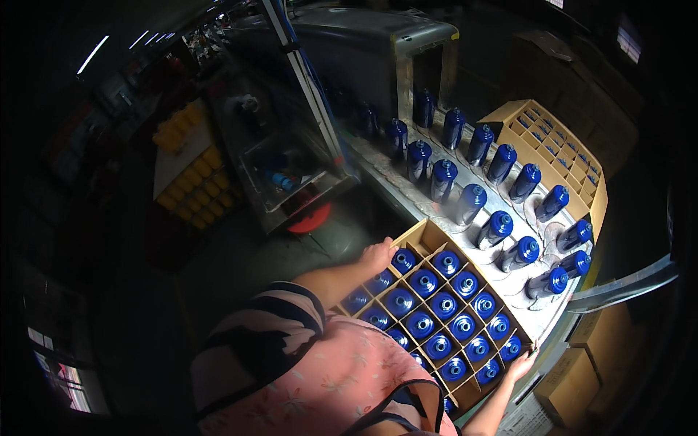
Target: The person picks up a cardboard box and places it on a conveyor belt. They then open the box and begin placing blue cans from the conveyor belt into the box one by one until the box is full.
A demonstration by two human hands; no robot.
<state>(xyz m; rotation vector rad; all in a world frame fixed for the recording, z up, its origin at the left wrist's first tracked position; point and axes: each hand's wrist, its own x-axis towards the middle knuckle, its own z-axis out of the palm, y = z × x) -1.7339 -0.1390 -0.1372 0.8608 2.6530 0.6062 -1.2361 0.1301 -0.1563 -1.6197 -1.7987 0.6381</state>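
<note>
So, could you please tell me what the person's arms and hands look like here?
Both hands are bare, with no gloves. The left hand follows a bare forearm out of a short dark sleeve with pale stripes. The right hand also shows a bare forearm. A pink floral apron with dark straps covers the front.

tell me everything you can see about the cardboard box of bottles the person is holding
The cardboard box is brown, open-topped and split by cardboard dividers into a grid of square cells. Nearly every cell in view holds an upright blue bottle, seen cap-up. It sits at the near end of a metal table, turned diagonally to the person. The left hand grips its far left corner; the right hand holds its right edge. The near corner is hidden behind the person's pink floral clothing.
</note>
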